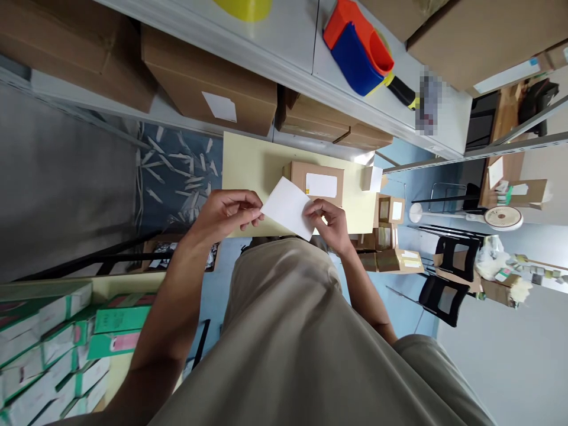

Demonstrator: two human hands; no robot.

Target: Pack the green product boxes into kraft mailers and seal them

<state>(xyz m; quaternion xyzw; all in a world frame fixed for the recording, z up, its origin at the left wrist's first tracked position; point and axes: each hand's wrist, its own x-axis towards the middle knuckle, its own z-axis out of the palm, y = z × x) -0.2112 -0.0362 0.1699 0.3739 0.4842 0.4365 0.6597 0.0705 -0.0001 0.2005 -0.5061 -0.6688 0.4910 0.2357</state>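
A blank white paper label [286, 206] is stretched between my two hands, tilted, above a pale yellow tabletop [246, 163]. My left hand [228, 214] pinches its left corner between thumb and fingertips. On the opposite edge, my right hand [329, 223] grips the label with thumb and bent fingers. Just beyond the label sits a closed brown cardboard box [339, 177], partly covered by it. That box has a white sticker [321, 185] with a small yellow mark. A small white box [371, 178] stands at the table's right end.
A grey shelf [293, 41] ahead carries a red and blue tape dispenser [359, 53] and a yellow roll [244, 7]. Large cartons [213, 71] sit underneath. Green and white boxes [119, 313] are stacked at lower left. Paper scraps [190, 168] litter the blue floor. Black chairs [444, 299] stand right.
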